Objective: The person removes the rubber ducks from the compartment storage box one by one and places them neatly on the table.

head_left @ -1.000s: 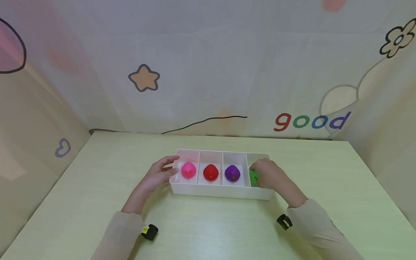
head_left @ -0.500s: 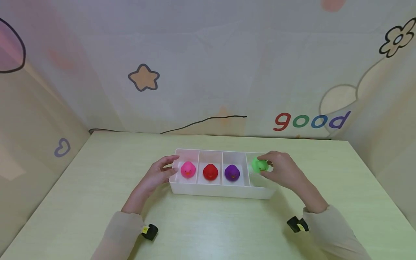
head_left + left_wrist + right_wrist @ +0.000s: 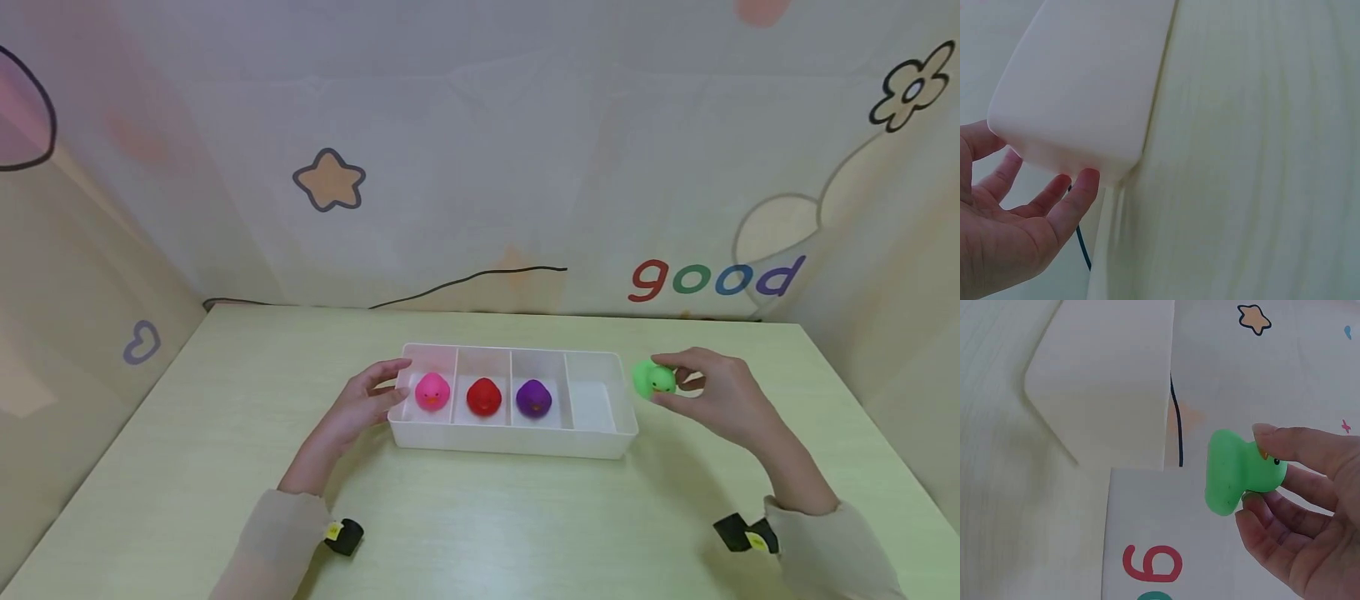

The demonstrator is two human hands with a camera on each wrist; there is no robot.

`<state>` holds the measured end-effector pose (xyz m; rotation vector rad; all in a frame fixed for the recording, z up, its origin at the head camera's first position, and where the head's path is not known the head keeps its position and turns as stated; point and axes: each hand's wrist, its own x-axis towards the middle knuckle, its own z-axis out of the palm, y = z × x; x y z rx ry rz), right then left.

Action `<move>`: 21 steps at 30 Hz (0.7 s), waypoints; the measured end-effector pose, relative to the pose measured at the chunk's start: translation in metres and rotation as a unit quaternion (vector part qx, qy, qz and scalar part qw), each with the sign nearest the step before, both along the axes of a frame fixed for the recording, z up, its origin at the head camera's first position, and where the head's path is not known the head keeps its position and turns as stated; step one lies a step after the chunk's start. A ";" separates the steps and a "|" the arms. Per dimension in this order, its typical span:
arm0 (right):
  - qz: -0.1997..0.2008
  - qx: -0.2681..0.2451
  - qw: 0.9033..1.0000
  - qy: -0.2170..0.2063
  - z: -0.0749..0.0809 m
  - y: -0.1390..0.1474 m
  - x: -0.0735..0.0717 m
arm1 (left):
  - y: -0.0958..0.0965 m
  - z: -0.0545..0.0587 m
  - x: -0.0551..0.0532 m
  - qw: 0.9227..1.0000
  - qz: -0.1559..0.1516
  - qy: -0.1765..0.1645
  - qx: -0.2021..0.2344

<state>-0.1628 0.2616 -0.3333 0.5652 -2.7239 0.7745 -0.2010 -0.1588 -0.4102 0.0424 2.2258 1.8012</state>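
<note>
A white divided box [image 3: 517, 442] stands on the table. My left hand [image 3: 367, 404] holds its left end; in the left wrist view, fingertips [image 3: 1088, 178] press against the end wall. In three compartments sit a pink rubber duck [image 3: 432, 392], a red rubber duck [image 3: 483, 397] and a purple rubber duck [image 3: 534, 399]. The rightmost compartment has nothing in it. Just beyond the box's right end, my right hand [image 3: 720, 396] pinches a green rubber duck [image 3: 654, 379] in the air, between thumb and fingers. The right wrist view shows the green duck's flat base facing the box.
The pale wooden tabletop [image 3: 480, 525] extends around the box. A printed cloth backdrop [image 3: 480, 167] rises behind and at both sides. Each wrist wears a black device, the left one [image 3: 345, 537] and the right one [image 3: 746, 533].
My right hand has lifted the green duck from the rightmost compartment and carried it right, past the box's end. The left hand and the box stay about where they were.
</note>
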 end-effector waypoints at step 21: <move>0.024 -0.047 0.988 -0.148 -0.051 0.029 0.015 | -0.001 -0.002 -0.001 1.000 0.002 -0.002 0.011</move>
